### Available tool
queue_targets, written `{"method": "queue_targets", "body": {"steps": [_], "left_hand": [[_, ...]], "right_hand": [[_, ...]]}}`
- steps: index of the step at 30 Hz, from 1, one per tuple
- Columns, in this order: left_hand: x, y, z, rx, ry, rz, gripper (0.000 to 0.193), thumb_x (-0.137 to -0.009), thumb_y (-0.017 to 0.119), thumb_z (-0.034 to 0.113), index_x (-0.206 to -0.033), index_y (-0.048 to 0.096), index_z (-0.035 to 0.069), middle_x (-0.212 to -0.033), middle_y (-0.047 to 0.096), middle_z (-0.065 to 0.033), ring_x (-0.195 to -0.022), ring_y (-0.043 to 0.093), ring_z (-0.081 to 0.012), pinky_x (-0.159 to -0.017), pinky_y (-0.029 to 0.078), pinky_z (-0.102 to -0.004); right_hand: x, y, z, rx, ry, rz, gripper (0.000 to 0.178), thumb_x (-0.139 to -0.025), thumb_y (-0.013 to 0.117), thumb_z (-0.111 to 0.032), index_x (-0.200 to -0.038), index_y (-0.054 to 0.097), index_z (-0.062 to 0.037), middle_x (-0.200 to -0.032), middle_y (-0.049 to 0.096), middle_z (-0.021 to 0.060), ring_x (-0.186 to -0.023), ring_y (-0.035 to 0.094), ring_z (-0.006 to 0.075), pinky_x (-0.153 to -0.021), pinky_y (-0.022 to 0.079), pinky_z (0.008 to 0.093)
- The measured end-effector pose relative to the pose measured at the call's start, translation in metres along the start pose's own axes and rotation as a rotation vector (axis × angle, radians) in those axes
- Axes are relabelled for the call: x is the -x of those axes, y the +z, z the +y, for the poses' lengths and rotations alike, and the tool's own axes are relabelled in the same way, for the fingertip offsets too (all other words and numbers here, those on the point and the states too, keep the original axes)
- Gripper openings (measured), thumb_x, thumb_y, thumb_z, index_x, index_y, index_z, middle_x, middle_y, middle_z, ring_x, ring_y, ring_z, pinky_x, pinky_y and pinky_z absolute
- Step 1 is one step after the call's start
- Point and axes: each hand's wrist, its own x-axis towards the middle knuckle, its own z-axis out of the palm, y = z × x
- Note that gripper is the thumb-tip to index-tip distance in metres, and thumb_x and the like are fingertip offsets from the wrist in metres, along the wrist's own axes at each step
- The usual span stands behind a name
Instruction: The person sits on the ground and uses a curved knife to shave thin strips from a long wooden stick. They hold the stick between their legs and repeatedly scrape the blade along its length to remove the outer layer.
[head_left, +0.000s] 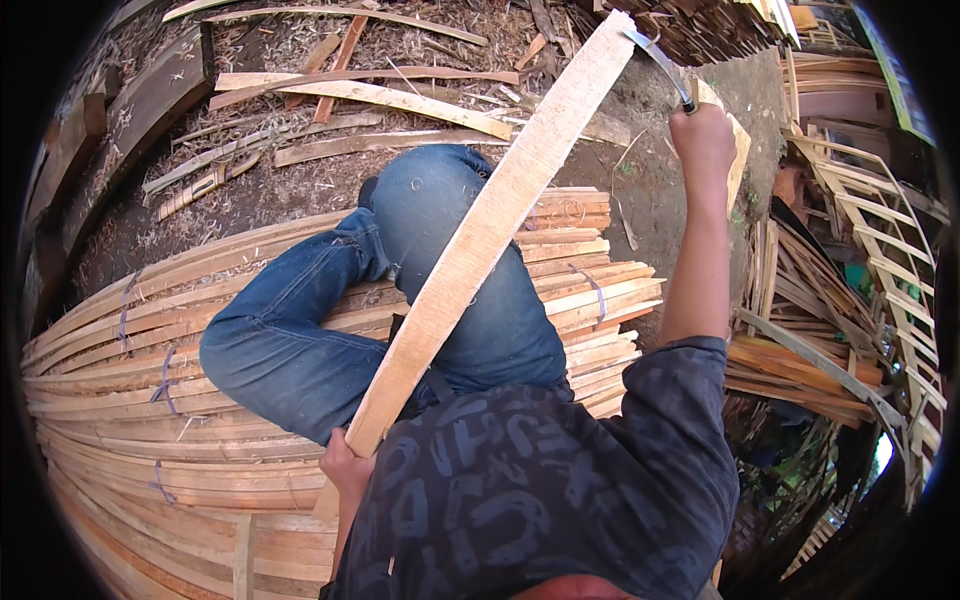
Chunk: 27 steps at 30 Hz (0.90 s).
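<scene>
A long, pale sawn plank slants across my lap, its far end up at the top right. My left hand is closed round the edge of the plank's near end, by my left side. With my arm stretched forward, my right hand grips the dark handle of a curved, shiny metal hand tool. The tool's tip meets or overlaps the plank's far end; whether it is a blade or a hammer I cannot make out. My jeans-clad legs are bent beneath the plank.
Tied bundles of wooden strips lie under me and to the left. Loose offcuts and shavings cover the ground ahead. Thick dark beams stand at the far left. A slatted wooden frame and stacked boards are on the right.
</scene>
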Motion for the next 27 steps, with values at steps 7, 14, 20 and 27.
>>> {"method": "queue_targets", "body": {"steps": [7,14,20,27], "left_hand": [[-0.011,0.002,0.002,0.035,-0.056,-0.011,0.061,-0.057,0.083,0.053,-0.073,0.047,0.007,-0.058,0.051,-0.0146,-0.055,0.056,-0.0388,-0.048,0.041,-0.0449],[-0.008,0.000,-0.013,0.078,-0.116,-0.109,0.058,-0.056,0.085,0.047,-0.076,0.048,0.007,-0.060,0.055,-0.0164,-0.057,0.058,-0.0402,-0.051,0.043,-0.0453],[-0.012,0.001,0.002,0.055,-0.103,-0.054,0.057,-0.058,0.085,0.046,-0.076,0.049,0.006,-0.060,0.053,-0.0168,-0.057,0.057,-0.0408,-0.050,0.043,-0.0451],[-0.014,0.001,0.004,0.045,-0.070,-0.006,0.057,-0.058,0.085,0.047,-0.074,0.049,0.007,-0.058,0.052,-0.0159,-0.056,0.056,-0.0406,-0.049,0.042,-0.0451]], "right_hand": [[-0.026,0.040,0.083,-0.074,0.212,-0.083,0.046,-0.086,0.061,-0.040,-0.082,0.070,0.0042,-0.083,0.067,0.0268,-0.084,0.066,0.0420,-0.075,0.051,0.0480],[0.118,-0.002,-0.009,-0.327,-0.040,-0.172,0.043,-0.083,0.067,-0.043,-0.067,0.067,-0.0030,-0.060,0.060,0.0201,-0.062,0.062,0.0397,-0.059,0.049,0.0455],[0.120,-0.008,-0.033,-0.243,-0.272,-0.063,0.034,-0.086,0.063,-0.031,-0.063,0.066,-0.0066,-0.059,0.062,0.0156,-0.060,0.063,0.0365,-0.056,0.049,0.0454],[0.097,-0.001,-0.033,-0.168,-0.330,0.044,0.034,-0.089,0.059,-0.029,-0.064,0.066,-0.0072,-0.061,0.064,0.0135,-0.056,0.063,0.0339,-0.054,0.049,0.0446]]}}
